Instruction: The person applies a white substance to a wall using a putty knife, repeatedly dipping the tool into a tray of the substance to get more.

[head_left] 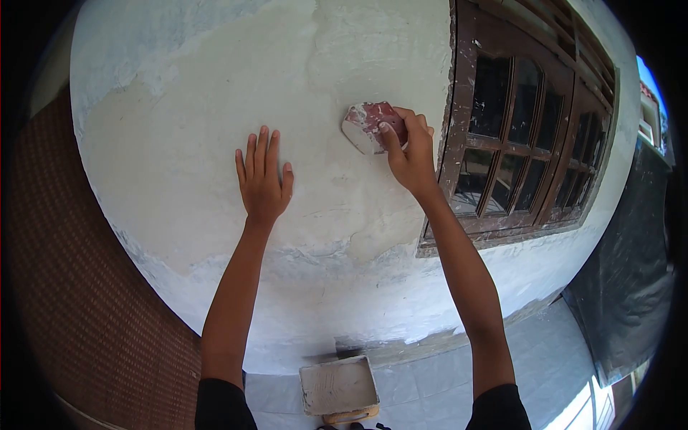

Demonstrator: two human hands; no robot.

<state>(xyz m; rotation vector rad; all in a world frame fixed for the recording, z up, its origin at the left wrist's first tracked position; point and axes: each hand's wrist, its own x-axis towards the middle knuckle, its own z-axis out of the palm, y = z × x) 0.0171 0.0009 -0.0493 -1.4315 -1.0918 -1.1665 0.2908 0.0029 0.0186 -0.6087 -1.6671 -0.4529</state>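
My left hand (pixel 265 176) lies flat against the pale plastered wall (pixel 193 165), its fingers spread and pointing up. To its right, my right hand (pixel 412 147) grips a reddish-brown block (pixel 374 125) smeared with whitish plaster. The thumb is on the near face of the block and the other fingers wrap round its right edge. The block's left part is near or against the wall; the exact contact is hidden. Darker and lighter patches of coating show on the wall around both hands.
Right of my right hand is a brown wooden window (pixel 466 143) with glass panes. Below, a shallow tray (pixel 338 387) with whitish residue stands above a grey floor sheet (pixel 423 376). A woven brown panel (pixel 107 251) is at left, a dark tarp (pixel 627 265) at right.
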